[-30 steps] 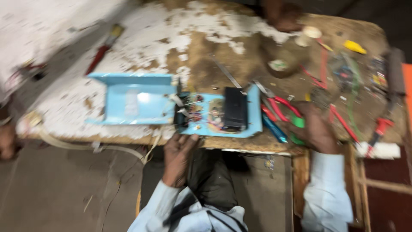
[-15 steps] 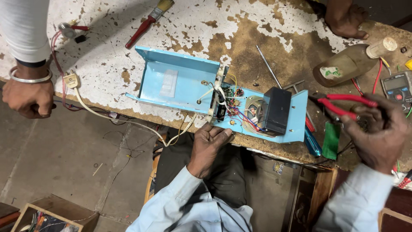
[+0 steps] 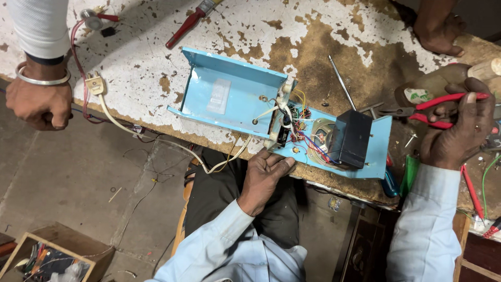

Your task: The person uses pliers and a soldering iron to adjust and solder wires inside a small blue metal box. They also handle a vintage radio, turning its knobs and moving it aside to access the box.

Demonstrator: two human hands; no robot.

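The opened blue metal box [image 3: 292, 120] lies across the near edge of the surface [image 3: 146, 68], its lid half flat toward the middle and its base half, with the wiring, a round speaker and a black block [image 3: 350, 138], partly over the edge. The left hand [image 3: 263, 175] rests loosely curled against the base's near rim, fingers touching the underside by the circuit parts, gripping nothing that I can see. The right hand [image 3: 459, 133], near the surface's right end, is closed round red-handled pliers [image 3: 433, 107], their tip pointing at the box.

The box looks like thin sheet metal: stiff and light, with sharp rims. The black block probably makes the base end the heavier. The thin wires [image 3: 302, 130] look fragile, so hold it by the outer walls, not the innards. Other people's hands [image 3: 42, 102] are at the left edge and far right corner.
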